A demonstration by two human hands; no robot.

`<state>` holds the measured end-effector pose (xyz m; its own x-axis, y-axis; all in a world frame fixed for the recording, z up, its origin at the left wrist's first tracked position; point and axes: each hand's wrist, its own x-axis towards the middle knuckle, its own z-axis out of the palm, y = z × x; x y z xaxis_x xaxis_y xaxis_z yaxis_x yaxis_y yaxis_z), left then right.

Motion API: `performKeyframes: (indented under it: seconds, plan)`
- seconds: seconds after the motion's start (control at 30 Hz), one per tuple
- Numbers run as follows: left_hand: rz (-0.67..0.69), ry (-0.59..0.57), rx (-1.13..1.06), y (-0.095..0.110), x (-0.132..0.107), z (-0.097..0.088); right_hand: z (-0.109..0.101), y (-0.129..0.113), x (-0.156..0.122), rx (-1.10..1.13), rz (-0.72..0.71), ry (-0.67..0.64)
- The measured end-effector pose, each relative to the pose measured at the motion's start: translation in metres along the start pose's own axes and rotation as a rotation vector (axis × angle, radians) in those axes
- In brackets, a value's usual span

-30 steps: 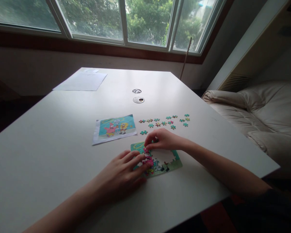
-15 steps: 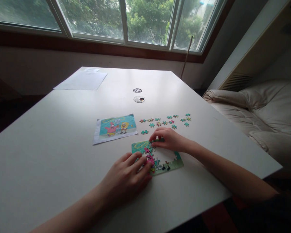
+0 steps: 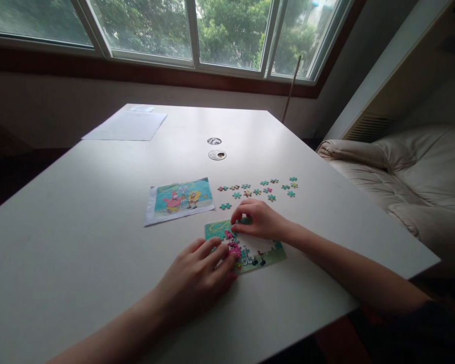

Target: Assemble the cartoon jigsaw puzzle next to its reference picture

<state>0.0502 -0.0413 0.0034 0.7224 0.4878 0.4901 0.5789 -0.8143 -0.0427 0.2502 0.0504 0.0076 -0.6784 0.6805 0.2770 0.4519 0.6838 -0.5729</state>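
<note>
A partly assembled jigsaw puzzle [image 3: 275,257] lies on the white table, green and teal with a pink cartoon figure, its middle-right part showing white. My left hand [image 3: 202,268] rests over its left side, fingers stretched out and lying on the pieces. At the top edge of the puzzle, the fingers of my right hand [image 3: 260,218] are bent into a pinch on a puzzle piece, which they mostly hide. Several loose puzzle pieces [image 3: 247,193] are spread just beyond my right hand. A printed picture [image 3: 182,199] of the cartoon figures lies beyond my left hand.
White sheets [image 3: 125,126] lie at the table's far left corner. Two round inserts [image 3: 217,155] sit in the tabletop [image 3: 79,217]. A pale leather sofa [image 3: 364,177] stands to the right, and a window [image 3: 231,35] is behind the table.
The fingers of my right hand have shifted slightly left and down along the puzzle's top edge, covering the piece more. My left hand stays in place.
</note>
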Motion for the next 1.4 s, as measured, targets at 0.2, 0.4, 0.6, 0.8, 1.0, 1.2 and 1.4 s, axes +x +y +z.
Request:
performKeyframes:
  seconds: [0.2, 0.4, 0.6, 0.8, 1.0, 1.2, 1.4]
  plan:
    - [-0.029, -0.049, 0.014, 0.0, -0.002, -0.001, 0.0, -0.001, 0.0, 0.009, 0.012, -0.013]
    - [-0.102, -0.145, -0.031, 0.002, 0.001, -0.004, 0.0, -0.002, 0.001, 0.017, 0.017, -0.022]
    - [-0.127, -0.203, -0.064, 0.002, 0.003, -0.004, -0.002, -0.002, 0.001, -0.009, -0.01, -0.036]
    - [-0.107, -0.221, -0.052, -0.004, -0.005, -0.007, -0.029, 0.002, -0.002, 0.025, 0.036, -0.124]
    - [-0.092, -0.167, 0.024, -0.034, -0.014, -0.016, -0.079, 0.022, -0.018, -0.083, 0.165, -0.182]
    - [-0.054, -0.18, 0.035, -0.045, -0.019, -0.02, -0.124, 0.068, -0.044, -0.249, 0.467, -0.033]
    - [0.015, -0.14, 0.011, -0.043, -0.018, -0.019, -0.149, 0.126, -0.075, -0.509, 0.767, 0.134]
